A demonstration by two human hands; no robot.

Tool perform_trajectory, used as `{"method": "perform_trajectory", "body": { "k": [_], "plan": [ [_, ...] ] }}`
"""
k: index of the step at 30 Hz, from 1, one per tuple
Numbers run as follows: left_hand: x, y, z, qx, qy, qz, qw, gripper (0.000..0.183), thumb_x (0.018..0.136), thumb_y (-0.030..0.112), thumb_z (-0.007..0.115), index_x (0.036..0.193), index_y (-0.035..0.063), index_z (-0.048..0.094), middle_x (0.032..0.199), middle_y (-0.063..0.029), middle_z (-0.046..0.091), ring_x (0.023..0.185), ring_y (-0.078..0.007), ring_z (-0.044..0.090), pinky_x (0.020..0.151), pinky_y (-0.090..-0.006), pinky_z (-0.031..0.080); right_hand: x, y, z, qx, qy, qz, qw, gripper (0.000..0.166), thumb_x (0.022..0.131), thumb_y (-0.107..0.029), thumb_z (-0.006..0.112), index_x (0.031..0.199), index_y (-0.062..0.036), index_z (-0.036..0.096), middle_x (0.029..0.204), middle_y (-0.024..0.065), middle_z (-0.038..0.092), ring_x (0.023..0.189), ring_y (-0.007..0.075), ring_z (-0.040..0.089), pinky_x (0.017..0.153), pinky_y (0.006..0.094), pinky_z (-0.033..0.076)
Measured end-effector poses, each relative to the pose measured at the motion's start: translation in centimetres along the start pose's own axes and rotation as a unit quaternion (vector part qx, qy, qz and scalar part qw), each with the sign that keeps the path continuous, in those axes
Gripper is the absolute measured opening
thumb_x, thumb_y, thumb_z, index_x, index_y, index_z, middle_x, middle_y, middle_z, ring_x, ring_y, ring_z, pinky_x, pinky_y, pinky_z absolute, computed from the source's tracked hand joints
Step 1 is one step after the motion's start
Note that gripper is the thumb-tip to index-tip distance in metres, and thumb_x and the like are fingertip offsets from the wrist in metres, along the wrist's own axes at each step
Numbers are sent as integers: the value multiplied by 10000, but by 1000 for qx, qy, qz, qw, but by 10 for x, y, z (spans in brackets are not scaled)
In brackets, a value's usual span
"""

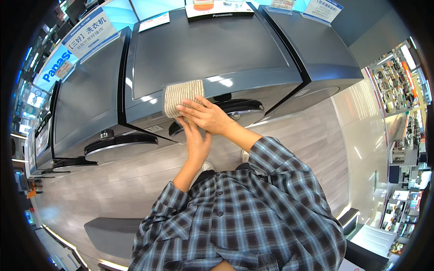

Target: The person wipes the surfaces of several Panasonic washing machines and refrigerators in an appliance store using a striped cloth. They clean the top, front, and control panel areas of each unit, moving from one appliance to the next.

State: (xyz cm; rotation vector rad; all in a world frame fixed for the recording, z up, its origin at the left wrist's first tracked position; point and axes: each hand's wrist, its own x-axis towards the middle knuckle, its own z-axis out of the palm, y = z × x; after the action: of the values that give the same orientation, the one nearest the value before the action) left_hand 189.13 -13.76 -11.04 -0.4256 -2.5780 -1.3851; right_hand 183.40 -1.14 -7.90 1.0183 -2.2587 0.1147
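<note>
A folded beige-and-white striped cloth (183, 96) lies over the front edge of the dark grey middle washing machine (210, 47). My right hand (210, 117) has its fingers spread over the lower right part of the cloth, holding it. Just below, my left hand (197, 142) reaches up to the cloth's bottom edge. Its fingertips are partly hidden by the cloth and my right hand, so its grip is unclear. Behind both hands, the machine's round door (242, 108) shows on the front face.
Similar machines stand close at left (88, 91) and right (312, 50), with narrow gaps between. A Panasonic display stand (220, 15) and a price card (154, 22) sit at the middle machine's back. A printed sign (90, 34) stands on the left one. A grey bench (112, 233) is behind me.
</note>
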Motion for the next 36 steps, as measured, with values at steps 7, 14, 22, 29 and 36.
{"method": "perform_trajectory", "body": {
  "k": [7,14,22,29,36],
  "plan": [
    [2,38,75,-7,-59,5,998,962,792,12,652,1528,-12,32,1500,-422,-82,1390,-580,127,1123,-484,284,-73,59,-37,-41,-50,16,998,379,845,-150,619,1221,-112,643,1457,-29,483,1396,158,372,1189,405,233],
    [11,83,138,45,-97,46,993,922,792,45,649,1515,-43,83,1486,-434,35,1363,-569,215,1109,-497,299,-141,111,-72,-33,-47,65,996,423,859,-123,601,1282,-98,616,1425,-6,519,1381,184,405,1152,417,291],
    [8,98,192,106,-107,69,986,798,787,73,640,1449,-95,227,1437,-398,208,1334,-550,277,1119,-530,283,-202,133,-76,53,-26,135,989,407,840,-89,584,1243,-59,632,1343,68,574,1271,285,513,1072,449,394],
    [0,96,214,130,-97,47,986,768,744,78,613,1405,-135,285,1413,-397,274,1353,-517,276,1153,-542,230,-231,120,-61,155,-8,200,967,479,727,-28,614,1206,-9,626,1187,116,637,1047,297,606,882,374,522],
    [-17,78,214,129,-84,19,988,768,733,38,599,1404,-146,274,1474,-388,209,1381,-490,259,1148,-524,248,-242,88,-43,214,-9,198,957,659,661,42,633,1312,-22,547,1279,178,588,1091,331,611,895,381,531]
  ]
}}
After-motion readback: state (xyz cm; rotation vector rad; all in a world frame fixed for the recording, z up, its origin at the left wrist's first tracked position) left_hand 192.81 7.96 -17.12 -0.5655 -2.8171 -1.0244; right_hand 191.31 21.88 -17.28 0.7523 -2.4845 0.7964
